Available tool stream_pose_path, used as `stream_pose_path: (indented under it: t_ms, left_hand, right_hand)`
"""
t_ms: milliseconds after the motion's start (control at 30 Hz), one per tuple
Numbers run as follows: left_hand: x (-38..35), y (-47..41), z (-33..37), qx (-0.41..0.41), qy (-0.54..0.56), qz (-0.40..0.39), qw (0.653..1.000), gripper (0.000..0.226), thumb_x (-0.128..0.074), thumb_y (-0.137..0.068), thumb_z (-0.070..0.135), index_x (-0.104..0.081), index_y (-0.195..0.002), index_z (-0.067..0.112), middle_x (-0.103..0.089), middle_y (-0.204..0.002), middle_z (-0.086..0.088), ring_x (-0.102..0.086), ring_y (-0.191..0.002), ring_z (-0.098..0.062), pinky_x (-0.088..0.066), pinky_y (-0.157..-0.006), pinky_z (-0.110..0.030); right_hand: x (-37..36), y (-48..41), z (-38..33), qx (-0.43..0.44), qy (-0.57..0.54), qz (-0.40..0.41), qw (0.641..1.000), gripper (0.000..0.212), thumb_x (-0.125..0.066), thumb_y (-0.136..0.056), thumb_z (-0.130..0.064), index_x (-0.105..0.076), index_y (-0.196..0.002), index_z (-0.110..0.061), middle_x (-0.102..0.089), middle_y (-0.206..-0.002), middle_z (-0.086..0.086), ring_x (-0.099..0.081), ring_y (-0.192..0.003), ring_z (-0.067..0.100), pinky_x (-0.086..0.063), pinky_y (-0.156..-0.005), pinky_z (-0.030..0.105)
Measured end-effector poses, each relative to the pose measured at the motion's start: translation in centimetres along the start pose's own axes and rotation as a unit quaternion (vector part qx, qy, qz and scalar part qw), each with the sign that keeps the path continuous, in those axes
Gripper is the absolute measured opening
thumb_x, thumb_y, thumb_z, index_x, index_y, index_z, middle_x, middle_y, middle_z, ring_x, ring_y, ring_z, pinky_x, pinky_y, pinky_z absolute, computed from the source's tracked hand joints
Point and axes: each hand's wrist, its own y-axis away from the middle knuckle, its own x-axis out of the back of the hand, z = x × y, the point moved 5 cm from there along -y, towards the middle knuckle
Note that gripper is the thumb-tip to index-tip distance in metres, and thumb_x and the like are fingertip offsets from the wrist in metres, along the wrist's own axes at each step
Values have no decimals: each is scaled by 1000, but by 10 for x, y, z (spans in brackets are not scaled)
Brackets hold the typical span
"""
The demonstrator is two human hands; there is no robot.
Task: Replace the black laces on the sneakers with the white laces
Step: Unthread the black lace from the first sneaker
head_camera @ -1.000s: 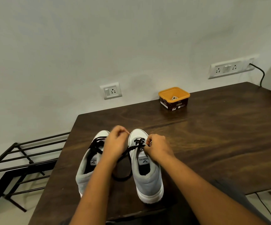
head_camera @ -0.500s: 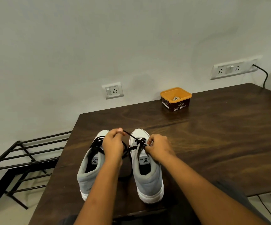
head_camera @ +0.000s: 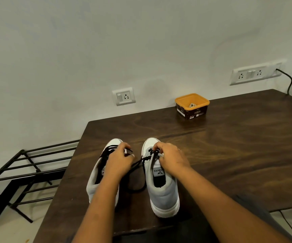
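Two grey sneakers with white toes stand side by side, toes away from me, on the dark wooden table (head_camera: 229,155). My left hand (head_camera: 119,162) hovers over the left sneaker (head_camera: 96,179) and pinches a black lace end. My right hand (head_camera: 171,158) pinches the black lace (head_camera: 138,163) at the lower eyelets of the right sneaker (head_camera: 162,192). A slack loop of that lace lies on the table between the shoes. The left sneaker's black lacing is partly hidden by my hand. An orange tub (head_camera: 192,106) at the back holds something whitish.
The table's left edge runs close to the left sneaker. A black metal rack (head_camera: 24,174) stands on the floor to the left. Two wall sockets (head_camera: 124,96) sit above the table's back edge, and a black cable (head_camera: 289,81) hangs from the right one.
My left hand has drawn the black lace out to the left, then dropped lower over the left sneaker. My right hand has shifted forward to the eyelets nearer the toe.
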Motion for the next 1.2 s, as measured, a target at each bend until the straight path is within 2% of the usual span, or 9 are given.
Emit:
stream_pose_path:
  t_ms: [100, 267, 433, 600, 733, 867, 1000, 1067, 1200]
  left_hand:
    - [-20, 4, 16, -67, -163, -44, 983, 26, -53, -82, 19, -61, -103, 30, -51, -115, -2, -47, -112, -27, -42, -87, -34]
    - [-35, 12, 27, -101, -195, -92, 971, 38, -60, -80, 42, -62, -116, 32, -43, -125, 1, -36, -120, -23, -36, -97, -36]
    - [-41, 23, 37, -121, -160, -15, 980, 21, -54, -85, 36, -63, -99, 24, -62, -97, -3, -58, -94, -24, -42, -67, -30]
    - [-43, 16, 32, -88, -115, -12, 989, 15, -52, -89, 27, -62, -87, 16, -65, -90, -9, -58, -91, -30, -38, -68, -32]
    - [-43, 13, 29, -79, -109, -19, 991, 13, -53, -89, 26, -63, -85, 18, -66, -93, -9, -57, -93, -29, -35, -68, -30]
    - [-44, 14, 30, -79, -103, -4, 992, 13, -52, -89, 24, -61, -84, 18, -65, -90, -8, -58, -89, -29, -37, -67, -29]
    - [-42, 14, 27, -84, -86, 2, 993, 13, -53, -89, 24, -61, -82, 17, -63, -83, -5, -57, -87, -26, -35, -66, -30]
    - [-42, 14, 25, -75, -74, -4, 994, 12, -54, -87, 24, -60, -79, 19, -59, -76, -1, -58, -83, -25, -36, -64, -29]
    - [-42, 11, 21, -55, -45, -13, 997, 11, -56, -86, 22, -66, -84, 19, -61, -74, 1, -59, -82, -23, -41, -65, -29]
  right_hand:
    - [-3, 1, -4, 26, 45, 15, 999, 34, -48, -89, -4, -60, -104, -33, -56, -110, -1, -56, -99, 27, -47, -75, 35]
    - [-4, 1, -5, 53, 74, 28, 995, 20, -60, -88, -19, -56, -106, -27, -52, -110, 2, -56, -99, 28, -42, -72, 32]
    - [-7, 0, -8, 63, 94, 25, 993, 10, -50, -91, -20, -53, -100, -23, -50, -109, 4, -54, -96, 29, -36, -67, 31]
    - [-3, -8, 11, -45, -47, 29, 997, 10, -54, -88, -25, -49, -80, -26, -62, -95, 2, -58, -88, 28, -39, -69, 29]
    - [-7, -5, 31, -240, -428, 6, 871, 13, -38, -100, -23, -49, -99, -18, -62, -89, 8, -57, -63, 21, -47, -54, 30]
    - [-6, -2, 29, -266, -496, -41, 825, 20, -35, -98, -15, -50, -88, -23, -65, -84, 4, -56, -58, 17, -47, -53, 23]
    - [21, -15, 17, -85, -306, 19, 948, 33, -48, -81, 2, -61, -95, -24, -64, -111, 2, -59, -100, 16, -50, -86, 34]
    - [19, -13, 2, 15, -183, -19, 983, 29, -58, -79, -8, -65, -98, -29, -61, -117, -2, -54, -112, 18, -47, -95, 38]
    - [-7, -4, -9, 116, 215, -7, 970, 27, -55, -91, -38, -64, -114, -26, -54, -124, -6, -43, -118, 22, -37, -93, 38]
